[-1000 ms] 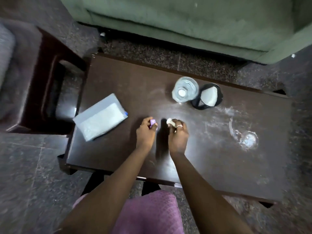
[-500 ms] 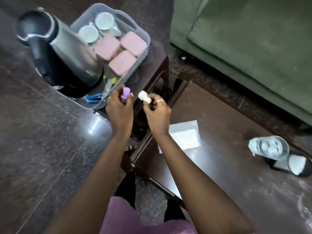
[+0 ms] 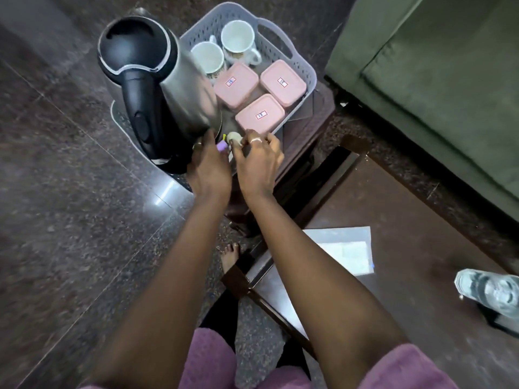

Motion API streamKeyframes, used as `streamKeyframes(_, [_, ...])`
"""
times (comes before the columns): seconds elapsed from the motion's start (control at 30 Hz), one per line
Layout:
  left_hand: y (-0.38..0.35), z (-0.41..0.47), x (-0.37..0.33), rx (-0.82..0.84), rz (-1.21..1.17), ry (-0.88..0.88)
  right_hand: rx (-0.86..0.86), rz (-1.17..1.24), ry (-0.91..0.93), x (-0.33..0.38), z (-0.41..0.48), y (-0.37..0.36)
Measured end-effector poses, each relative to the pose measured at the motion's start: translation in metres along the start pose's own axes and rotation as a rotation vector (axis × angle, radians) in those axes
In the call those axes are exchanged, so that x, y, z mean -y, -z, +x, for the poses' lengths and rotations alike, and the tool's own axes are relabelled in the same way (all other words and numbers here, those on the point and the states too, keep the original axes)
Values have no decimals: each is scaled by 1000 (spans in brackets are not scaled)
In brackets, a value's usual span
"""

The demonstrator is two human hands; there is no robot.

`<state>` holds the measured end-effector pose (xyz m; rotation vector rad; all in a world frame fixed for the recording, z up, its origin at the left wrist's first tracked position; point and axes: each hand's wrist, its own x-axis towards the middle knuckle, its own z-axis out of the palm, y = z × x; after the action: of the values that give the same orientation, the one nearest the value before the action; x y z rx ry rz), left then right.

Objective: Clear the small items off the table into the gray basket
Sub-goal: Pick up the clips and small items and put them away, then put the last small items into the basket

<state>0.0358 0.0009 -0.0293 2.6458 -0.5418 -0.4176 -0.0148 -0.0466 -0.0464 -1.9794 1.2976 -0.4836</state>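
Observation:
The gray basket [image 3: 304,69] stands on a dark side stool at the top, holding a steel kettle [image 3: 160,88], two white mugs [image 3: 237,42] and three pink lidded boxes [image 3: 259,115]. My left hand [image 3: 209,167] is over the basket's near end, shut on a small purple item [image 3: 222,146]. Beside it my right hand [image 3: 259,161] pinches a small white item [image 3: 234,137]. Both items hang just above the basket, next to the kettle's base. What lies under my hands is hidden.
A dark wooden table [image 3: 421,313] fills the lower right, with a white packet [image 3: 346,251] and a clear glass [image 3: 490,292] on it. A green sofa [image 3: 438,80] sits at the right. Dark stone floor spreads to the left. My foot [image 3: 230,255] shows below the stool.
My view swung from the table to the basket. Both hands carried the purple and white items from the tabletop over to the basket's near end and lower toward it.

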Motion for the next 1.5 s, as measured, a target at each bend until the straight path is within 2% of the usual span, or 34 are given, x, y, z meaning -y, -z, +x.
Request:
streamKeyframes(0.13, [-4, -24, 0, -91, 82, -59, -156, 67, 24, -30, -19, 10])
streamKeyframes(0.23, [-15, -49, 2, -228, 38, -314, -289, 70, -86, -69, -37, 25])
streamKeyframes(0.27, [-23, -58, 2, -238, -4, -398, -307, 61, -138, -86, -44, 32])
streamKeyframes(0.33, [-43, -78, -2, -158, -100, -464, -305, 15, -244, -123, -55, 47])
streamKeyframes(0.4, [-68, -97, -6, 23, -161, -400, -268, -56, -355, -161, -68, 62])
streamKeyframes(0.5, [-107, -129, -6, 352, -167, -180, -237, -177, -526, -208, -90, 87])
streamKeyframes(0.57, [-126, -144, -4, 484, -151, -65, -211, -237, -589, -229, -105, 100])
streamKeyframes(0.73, [-151, -166, -1, 565, -92, 102, -80, -331, -644, -259, -125, 116])
streamKeyframes(0.9, [-161, -173, 2, 601, -119, 177, -90, -249, -684, -263, -130, 116])
streamKeyframes(1.0, [-162, -170, 1, 586, -266, 333, -114, -120, -754, -268, -128, 119])
streamKeyframes(1.07, [-162, -169, 0, 584, -324, 374, -156, 67, -870, -272, -125, 121])
streamKeyframes(1.13, [-159, -166, -1, 571, -258, 315, -197, 237, -968, -272, -123, 122])
streamKeyframes(1.27, [-141, -157, -15, 455, -69, 177, -194, 446, -987, -265, -113, 124])
streamKeyframes(1.4, [-99, -133, -49, 211, 40, -67, -294, 724, -921, -232, -80, 127])
streamKeyframes(1.5, [-58, -90, -75, 0, 55, -180, -282, 787, -794, -187, -47, 129])
